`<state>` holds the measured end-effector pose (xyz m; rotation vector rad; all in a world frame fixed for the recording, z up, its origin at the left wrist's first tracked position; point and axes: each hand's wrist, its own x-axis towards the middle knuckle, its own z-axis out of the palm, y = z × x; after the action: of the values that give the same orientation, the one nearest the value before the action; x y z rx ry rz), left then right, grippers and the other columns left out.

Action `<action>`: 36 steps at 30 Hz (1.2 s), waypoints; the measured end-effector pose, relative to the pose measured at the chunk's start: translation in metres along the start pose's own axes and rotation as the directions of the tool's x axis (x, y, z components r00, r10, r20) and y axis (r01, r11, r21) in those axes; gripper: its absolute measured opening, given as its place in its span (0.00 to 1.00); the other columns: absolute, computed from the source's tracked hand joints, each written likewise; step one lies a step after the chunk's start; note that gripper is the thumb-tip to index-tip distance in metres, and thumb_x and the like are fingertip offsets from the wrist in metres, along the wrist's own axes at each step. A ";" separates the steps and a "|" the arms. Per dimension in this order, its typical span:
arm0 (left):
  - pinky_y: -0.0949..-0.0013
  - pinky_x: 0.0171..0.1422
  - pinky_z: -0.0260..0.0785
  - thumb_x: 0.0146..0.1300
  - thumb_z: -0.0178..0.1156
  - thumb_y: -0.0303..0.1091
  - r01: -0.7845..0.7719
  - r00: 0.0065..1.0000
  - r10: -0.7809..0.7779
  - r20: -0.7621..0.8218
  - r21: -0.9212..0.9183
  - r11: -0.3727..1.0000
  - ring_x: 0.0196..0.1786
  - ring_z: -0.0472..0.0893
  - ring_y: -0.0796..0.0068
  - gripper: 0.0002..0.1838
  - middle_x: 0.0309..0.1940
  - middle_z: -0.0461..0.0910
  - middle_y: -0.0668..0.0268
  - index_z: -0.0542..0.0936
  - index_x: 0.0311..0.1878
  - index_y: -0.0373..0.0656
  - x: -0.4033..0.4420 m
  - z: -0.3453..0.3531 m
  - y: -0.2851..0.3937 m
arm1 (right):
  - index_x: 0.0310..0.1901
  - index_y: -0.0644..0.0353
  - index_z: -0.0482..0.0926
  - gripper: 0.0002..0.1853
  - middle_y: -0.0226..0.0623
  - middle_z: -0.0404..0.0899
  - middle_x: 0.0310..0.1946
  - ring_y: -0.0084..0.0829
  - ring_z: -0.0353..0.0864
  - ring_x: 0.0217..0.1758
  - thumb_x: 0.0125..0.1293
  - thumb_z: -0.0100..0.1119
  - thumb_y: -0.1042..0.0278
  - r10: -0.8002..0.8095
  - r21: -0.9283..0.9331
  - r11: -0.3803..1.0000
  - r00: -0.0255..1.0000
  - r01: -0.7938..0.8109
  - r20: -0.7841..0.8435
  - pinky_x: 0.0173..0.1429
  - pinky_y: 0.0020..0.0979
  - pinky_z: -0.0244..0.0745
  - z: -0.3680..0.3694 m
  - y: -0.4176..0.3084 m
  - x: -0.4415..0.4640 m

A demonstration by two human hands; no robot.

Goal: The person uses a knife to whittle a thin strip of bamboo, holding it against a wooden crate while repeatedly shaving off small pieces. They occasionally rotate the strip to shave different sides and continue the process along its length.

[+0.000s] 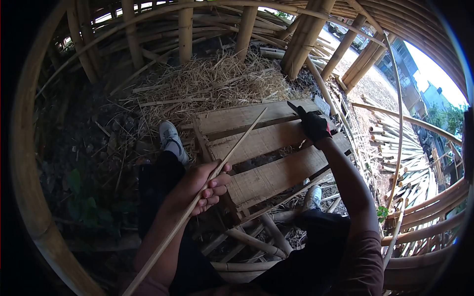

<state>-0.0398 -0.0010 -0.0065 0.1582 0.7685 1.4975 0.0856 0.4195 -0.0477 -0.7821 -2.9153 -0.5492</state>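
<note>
My left hand [210, 190] is closed around a long thin bamboo strip [243, 137], which slants from the bottom edge of the view up over a slatted wooden crate [261, 185]. A dark glove with a bit of red covers my right hand [314, 125]. Its fingers are wrapped round a knife [295, 107], with the dark blade pointing up and left above the crate's far slat. The knife's handle is hidden in the glove. Blade and strip are apart. The crate stands between my two shoes.
Pale bamboo shavings [197, 86] are heaped beyond the crate. Upright bamboo posts [185, 32] and a curved bamboo rail [29, 163] surround me. Cut bamboo poles [395, 143] lie outside at the right. More bamboo pieces [256, 242] lie below the crate's near side.
</note>
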 end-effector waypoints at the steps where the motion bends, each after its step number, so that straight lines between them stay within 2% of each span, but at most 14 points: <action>1: 0.87 0.09 0.55 0.78 0.40 0.40 0.005 1.000 -0.005 0.000 0.000 1.000 0.11 0.60 0.94 0.11 0.17 0.60 0.80 0.66 0.43 0.44 0.000 0.002 -0.001 | 0.71 0.44 0.64 0.28 0.42 0.79 0.42 0.43 0.83 0.43 0.70 0.44 0.69 -0.118 -0.011 0.993 0.990 0.118 -0.076 0.44 0.44 0.79 -0.004 -0.008 -0.004; 8: 0.88 0.07 0.55 0.80 0.38 0.40 0.027 0.999 -0.027 -0.036 -0.001 1.000 0.09 0.59 0.94 0.12 0.15 0.59 0.79 0.66 0.43 0.44 0.000 0.010 -0.003 | 0.70 0.45 0.66 0.26 0.41 0.79 0.39 0.41 0.83 0.41 0.70 0.45 0.67 -0.456 -0.120 0.885 0.890 0.450 -0.023 0.43 0.42 0.80 -0.020 -0.009 0.001; 11: 0.88 0.07 0.54 0.80 0.37 0.41 0.026 0.999 -0.026 -0.031 -0.003 1.000 0.09 0.59 0.94 0.13 0.15 0.59 0.80 0.66 0.43 0.44 0.000 0.008 -0.002 | 0.67 0.46 0.70 0.23 0.42 0.82 0.41 0.39 0.85 0.41 0.71 0.46 0.65 -0.271 0.076 0.959 0.962 0.272 -0.029 0.43 0.42 0.80 0.007 0.024 -0.002; 13: 0.88 0.07 0.54 0.80 0.37 0.41 0.033 0.999 -0.033 -0.035 -0.001 0.999 0.09 0.59 0.94 0.13 0.15 0.59 0.80 0.66 0.43 0.44 0.000 0.009 -0.002 | 0.62 0.46 0.76 0.20 0.40 0.84 0.41 0.39 0.85 0.41 0.71 0.49 0.62 0.028 -0.063 0.998 1.000 -0.028 0.001 0.42 0.42 0.79 0.013 0.043 -0.011; 15: 0.88 0.07 0.54 0.80 0.37 0.42 0.043 0.999 -0.042 -0.031 0.025 0.999 0.09 0.59 0.94 0.14 0.15 0.59 0.80 0.66 0.43 0.44 0.000 0.012 -0.003 | 0.57 0.45 0.81 0.17 0.37 0.85 0.39 0.40 0.85 0.41 0.70 0.51 0.60 0.302 -0.185 0.937 0.953 -0.295 0.009 0.40 0.43 0.78 0.026 0.072 -0.006; 17: 0.88 0.07 0.55 0.80 0.37 0.42 0.042 0.999 -0.041 -0.027 0.045 0.998 0.10 0.59 0.94 0.14 0.15 0.59 0.80 0.66 0.43 0.44 0.000 0.012 -0.006 | 0.54 0.46 0.83 0.16 0.38 0.85 0.38 0.41 0.85 0.39 0.69 0.53 0.57 0.313 -0.300 0.905 0.950 -0.301 -0.009 0.39 0.44 0.77 0.049 0.114 -0.019; 19: 0.88 0.07 0.55 0.80 0.37 0.43 0.038 0.999 -0.036 -0.023 0.072 0.997 0.10 0.59 0.94 0.14 0.15 0.59 0.80 0.66 0.43 0.44 0.001 0.014 -0.007 | 0.56 0.49 0.81 0.17 0.41 0.85 0.38 0.43 0.85 0.40 0.69 0.52 0.59 0.296 -0.234 0.932 0.954 -0.275 0.057 0.40 0.45 0.77 0.040 0.120 -0.034; 21: 0.88 0.08 0.55 0.80 0.37 0.43 0.047 0.998 -0.043 -0.038 0.103 0.994 0.10 0.59 0.94 0.14 0.16 0.59 0.80 0.67 0.43 0.44 0.001 0.016 -0.008 | 0.56 0.49 0.78 0.16 0.42 0.85 0.38 0.45 0.85 0.42 0.70 0.50 0.60 0.278 -0.068 0.955 0.951 -0.288 -0.136 0.41 0.46 0.78 0.038 0.113 -0.043; 22: 0.88 0.08 0.55 0.80 0.37 0.43 0.049 0.998 -0.045 -0.040 0.106 0.993 0.10 0.59 0.94 0.14 0.16 0.59 0.80 0.67 0.43 0.44 0.002 0.017 -0.010 | 0.54 0.51 0.76 0.14 0.43 0.84 0.38 0.47 0.85 0.43 0.71 0.48 0.59 0.292 -0.086 0.951 0.954 -0.297 -0.069 0.42 0.46 0.79 0.038 0.108 -0.046; 26: 0.86 0.08 0.55 0.80 0.37 0.43 0.067 0.997 -0.061 -0.035 0.181 0.981 0.11 0.59 0.93 0.14 0.17 0.60 0.80 0.67 0.44 0.44 0.007 0.024 -0.018 | 0.39 0.53 0.80 0.21 0.43 0.84 0.38 0.46 0.85 0.41 0.73 0.45 0.45 0.337 0.095 0.938 0.940 -0.332 -0.041 0.44 0.47 0.78 -0.019 0.038 -0.071; 29: 0.86 0.09 0.54 0.79 0.37 0.43 0.097 0.995 -0.085 -0.061 0.234 0.967 0.12 0.59 0.93 0.14 0.17 0.60 0.79 0.67 0.44 0.43 0.012 0.035 -0.025 | 0.48 0.50 0.81 0.20 0.39 0.85 0.42 0.45 0.85 0.43 0.73 0.47 0.45 0.247 0.430 0.879 0.968 -0.207 -0.039 0.47 0.43 0.78 -0.067 -0.014 -0.090; 31: 0.86 0.09 0.54 0.79 0.37 0.43 0.119 0.993 -0.117 -0.024 0.226 0.967 0.12 0.58 0.92 0.15 0.17 0.60 0.78 0.67 0.45 0.43 0.019 0.038 -0.031 | 0.54 0.48 0.80 0.19 0.37 0.85 0.43 0.45 0.85 0.44 0.74 0.49 0.47 0.012 0.577 0.809 0.978 0.114 -0.210 0.49 0.41 0.79 -0.063 -0.026 -0.107; 33: 0.86 0.09 0.54 0.78 0.38 0.43 0.119 0.993 -0.115 -0.030 0.256 0.959 0.12 0.59 0.91 0.15 0.17 0.60 0.78 0.68 0.45 0.42 0.022 0.041 -0.034 | 0.55 0.47 0.79 0.17 0.37 0.85 0.44 0.43 0.86 0.43 0.72 0.53 0.50 0.035 0.497 0.868 0.998 0.000 -0.061 0.44 0.38 0.81 -0.095 -0.054 -0.121; 36: 0.84 0.11 0.56 0.77 0.39 0.42 0.170 0.985 -0.166 -0.040 0.213 0.962 0.13 0.60 0.90 0.14 0.18 0.61 0.78 0.68 0.45 0.42 0.027 0.044 -0.037 | 0.54 0.47 0.81 0.17 0.38 0.85 0.44 0.42 0.86 0.43 0.72 0.55 0.50 0.026 0.597 0.802 0.999 -0.007 -0.023 0.43 0.38 0.81 -0.101 -0.066 -0.136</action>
<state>0.0118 0.0357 -0.0026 0.2339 0.9388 1.2554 0.1687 0.2655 0.0038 -0.6851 -2.7729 0.3635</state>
